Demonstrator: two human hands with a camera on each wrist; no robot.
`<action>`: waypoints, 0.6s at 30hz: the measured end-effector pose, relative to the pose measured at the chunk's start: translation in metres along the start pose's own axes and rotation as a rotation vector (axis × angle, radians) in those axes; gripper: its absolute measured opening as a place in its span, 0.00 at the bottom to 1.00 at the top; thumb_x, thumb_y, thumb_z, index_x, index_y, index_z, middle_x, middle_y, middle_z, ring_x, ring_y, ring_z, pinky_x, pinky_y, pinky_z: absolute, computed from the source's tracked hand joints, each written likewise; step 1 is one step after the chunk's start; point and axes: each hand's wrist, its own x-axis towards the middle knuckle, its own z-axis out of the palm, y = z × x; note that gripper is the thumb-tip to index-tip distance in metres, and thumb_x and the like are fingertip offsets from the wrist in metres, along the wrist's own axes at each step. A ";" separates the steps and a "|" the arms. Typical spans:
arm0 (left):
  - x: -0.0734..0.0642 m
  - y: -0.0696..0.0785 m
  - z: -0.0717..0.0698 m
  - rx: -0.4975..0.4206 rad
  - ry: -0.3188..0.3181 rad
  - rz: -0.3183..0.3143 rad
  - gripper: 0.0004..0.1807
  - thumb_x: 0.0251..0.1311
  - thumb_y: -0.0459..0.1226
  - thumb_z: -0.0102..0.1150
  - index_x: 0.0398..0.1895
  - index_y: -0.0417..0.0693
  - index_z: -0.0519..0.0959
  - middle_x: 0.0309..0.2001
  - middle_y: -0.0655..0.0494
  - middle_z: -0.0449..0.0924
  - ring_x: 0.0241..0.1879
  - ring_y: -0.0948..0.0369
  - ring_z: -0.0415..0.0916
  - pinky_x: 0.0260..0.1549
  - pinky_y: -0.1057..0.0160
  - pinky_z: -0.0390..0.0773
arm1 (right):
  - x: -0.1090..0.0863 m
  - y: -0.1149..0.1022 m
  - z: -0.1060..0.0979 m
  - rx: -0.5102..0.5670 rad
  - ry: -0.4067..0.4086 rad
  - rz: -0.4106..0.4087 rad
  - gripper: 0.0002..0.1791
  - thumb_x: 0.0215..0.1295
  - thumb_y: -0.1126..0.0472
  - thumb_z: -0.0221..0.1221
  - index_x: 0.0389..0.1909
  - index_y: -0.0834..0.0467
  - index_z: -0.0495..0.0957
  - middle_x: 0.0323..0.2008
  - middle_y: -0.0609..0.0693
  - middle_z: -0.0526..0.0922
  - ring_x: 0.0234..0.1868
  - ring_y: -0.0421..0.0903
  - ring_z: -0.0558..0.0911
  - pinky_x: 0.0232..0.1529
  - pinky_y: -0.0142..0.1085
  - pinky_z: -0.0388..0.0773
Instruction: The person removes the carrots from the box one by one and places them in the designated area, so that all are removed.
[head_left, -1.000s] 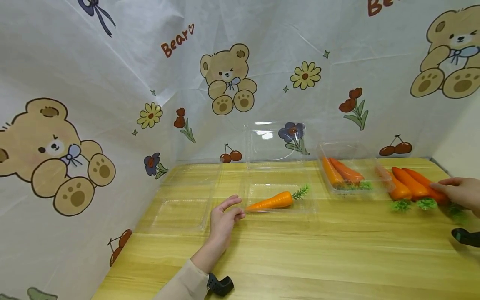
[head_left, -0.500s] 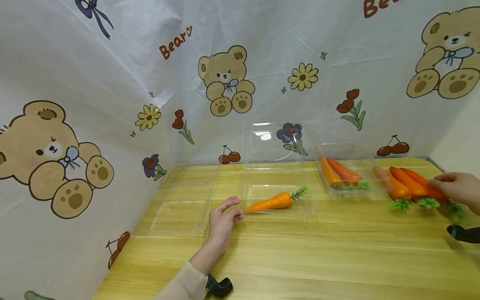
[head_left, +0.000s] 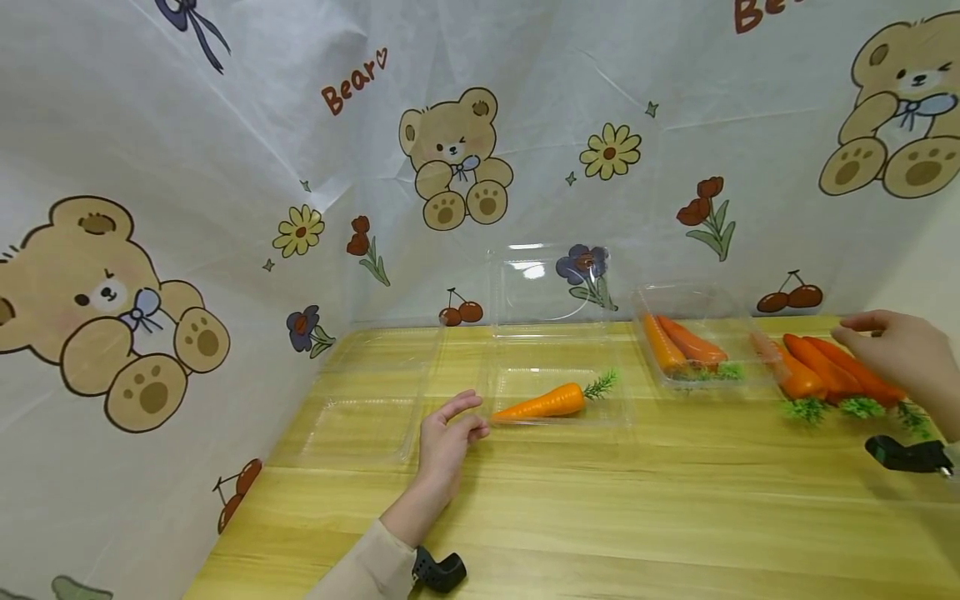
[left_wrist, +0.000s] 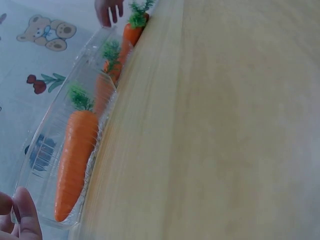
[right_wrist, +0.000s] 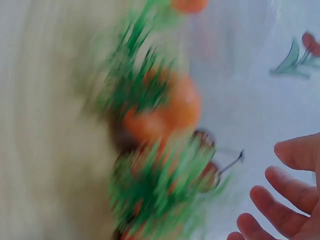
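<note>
In the head view a single carrot (head_left: 543, 405) with a green leafy top lies in the middle clear plastic box (head_left: 615, 417), whose lid (head_left: 551, 292) stands raised behind it. My left hand (head_left: 444, 442) pinches this box's rim near its front left corner, thumb and finger meeting there in the left wrist view. On the far right my right hand (head_left: 896, 354) hovers above several loose carrots (head_left: 828, 371), lying side by side with their leaves toward me. Its fingers are spread and hold nothing in the right wrist view, where the carrots are blurred.
Right of the middle box, another clear box (head_left: 738, 312) contains carrots (head_left: 686, 342). A third clear plastic box (head_left: 360, 429) lies open on the left. Behind the wooden table (head_left: 637, 517) hangs a bear-patterned cloth (head_left: 540, 108), and a wall closes off the right side.
My right hand has come off the rightmost loose carrot, rising and shifting slightly left and back. That carrot now lies on the table beside the others. The left hand keeps its place.
</note>
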 end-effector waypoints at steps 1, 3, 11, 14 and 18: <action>0.000 0.000 0.000 0.000 0.000 0.000 0.19 0.62 0.22 0.56 0.57 0.28 0.80 0.72 0.42 0.69 0.34 0.62 0.81 0.37 0.70 0.85 | -0.001 -0.006 0.000 -0.008 0.022 -0.036 0.34 0.80 0.46 0.47 0.62 0.77 0.66 0.58 0.83 0.63 0.51 0.79 0.67 0.43 0.68 0.72; 0.000 0.000 0.000 -0.004 -0.001 0.000 0.19 0.62 0.22 0.56 0.57 0.28 0.80 0.72 0.42 0.69 0.34 0.62 0.81 0.36 0.70 0.85 | -0.004 -0.019 -0.001 -0.007 0.054 -0.096 0.31 0.80 0.48 0.49 0.60 0.76 0.68 0.57 0.82 0.65 0.52 0.79 0.68 0.45 0.69 0.71; 0.000 0.000 0.001 -0.012 -0.004 0.007 0.19 0.62 0.22 0.56 0.57 0.27 0.80 0.72 0.42 0.69 0.34 0.62 0.81 0.36 0.70 0.85 | -0.012 -0.070 -0.001 0.056 0.019 -0.242 0.30 0.80 0.44 0.47 0.61 0.69 0.73 0.64 0.81 0.67 0.58 0.79 0.67 0.50 0.73 0.68; 0.000 0.000 0.001 -0.013 -0.006 0.006 0.19 0.63 0.22 0.56 0.57 0.27 0.80 0.72 0.42 0.69 0.34 0.62 0.81 0.36 0.70 0.85 | -0.014 -0.085 0.003 0.069 0.003 -0.305 0.29 0.80 0.45 0.49 0.61 0.68 0.75 0.61 0.78 0.72 0.56 0.77 0.72 0.47 0.70 0.72; 0.000 0.000 0.000 -0.010 -0.008 0.003 0.18 0.63 0.22 0.56 0.57 0.28 0.80 0.72 0.42 0.69 0.34 0.61 0.81 0.36 0.70 0.85 | -0.019 -0.103 0.007 0.110 -0.059 -0.350 0.31 0.80 0.43 0.50 0.65 0.67 0.73 0.61 0.75 0.75 0.58 0.74 0.74 0.51 0.69 0.73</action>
